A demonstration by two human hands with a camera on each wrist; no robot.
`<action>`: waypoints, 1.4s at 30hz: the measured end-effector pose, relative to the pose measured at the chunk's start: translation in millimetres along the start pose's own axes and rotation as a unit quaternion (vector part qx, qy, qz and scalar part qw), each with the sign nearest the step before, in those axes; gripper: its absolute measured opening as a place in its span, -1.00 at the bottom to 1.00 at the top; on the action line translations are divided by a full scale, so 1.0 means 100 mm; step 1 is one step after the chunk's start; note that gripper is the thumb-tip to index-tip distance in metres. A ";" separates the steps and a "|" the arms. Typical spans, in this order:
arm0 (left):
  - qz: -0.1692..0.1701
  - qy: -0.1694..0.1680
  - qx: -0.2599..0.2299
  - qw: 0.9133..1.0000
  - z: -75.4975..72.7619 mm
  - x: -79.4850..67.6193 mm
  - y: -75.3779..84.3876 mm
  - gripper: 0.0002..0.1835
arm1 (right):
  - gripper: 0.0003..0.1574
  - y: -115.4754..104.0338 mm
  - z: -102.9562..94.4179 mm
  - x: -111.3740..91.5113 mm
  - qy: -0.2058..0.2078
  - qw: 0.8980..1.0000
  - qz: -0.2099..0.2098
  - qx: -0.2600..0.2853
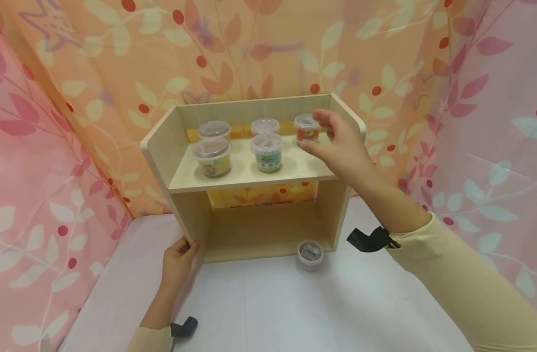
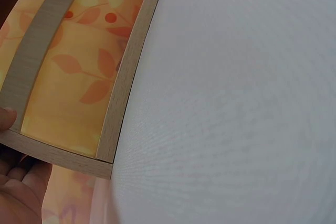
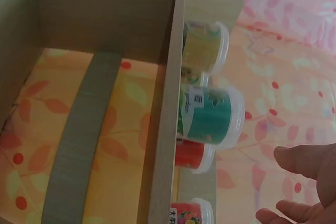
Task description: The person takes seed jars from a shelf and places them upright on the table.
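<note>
My left hand (image 1: 177,256) grips the lower left side panel of a pale wooden shelf (image 1: 251,183); in the left wrist view the thumb (image 2: 6,118) lies on one face of the board, the fingers on the other. By the right end of the upper board, my right hand (image 1: 341,144) has thumb and fingers spread beside a red-labelled lidded tub (image 1: 307,134). The right wrist view shows a gap between that hand (image 3: 310,182) and the tubs. Also on this board stand a teal tub (image 1: 268,159), a yellow tub (image 1: 213,164) and others behind them.
A small lidded tub (image 1: 310,255) stands on the white tabletop (image 1: 259,308) at the shelf's lower right front. Raised side panels and a back rail (image 1: 255,108) border the upper board. Floral curtains (image 1: 132,58) hang behind and on both sides.
</note>
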State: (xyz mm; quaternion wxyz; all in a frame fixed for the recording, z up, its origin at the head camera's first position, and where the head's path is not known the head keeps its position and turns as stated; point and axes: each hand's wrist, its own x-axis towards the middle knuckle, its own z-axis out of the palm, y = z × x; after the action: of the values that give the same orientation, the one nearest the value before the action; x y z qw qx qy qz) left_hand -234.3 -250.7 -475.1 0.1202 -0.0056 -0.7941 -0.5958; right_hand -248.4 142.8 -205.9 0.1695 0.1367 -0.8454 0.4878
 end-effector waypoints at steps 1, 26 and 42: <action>0.001 0.001 0.002 1.000 0.00 0.00 0.01 -0.55 | -0.09 -0.02 -0.01 0.06 0.003 1.000 0.011 -0.010; 0.000 0.009 -0.002 1.000 0.01 0.00 -0.01 -0.55 | 0.17 0.09 0.05 0.83 -0.016 0.973 0.227 -0.027; 0.006 0.002 -0.009 1.000 0.00 0.00 0.02 -0.56 | 0.13 0.21 0.12 0.90 0.001 0.971 0.239 0.001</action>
State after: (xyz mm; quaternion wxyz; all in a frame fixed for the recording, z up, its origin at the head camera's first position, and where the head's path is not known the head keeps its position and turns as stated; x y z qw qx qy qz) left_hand -234.1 -249.7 -473.3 0.1252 -0.0098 -0.7886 -0.6019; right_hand -339.6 136.5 -190.4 0.0484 -0.0692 -0.8528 0.5154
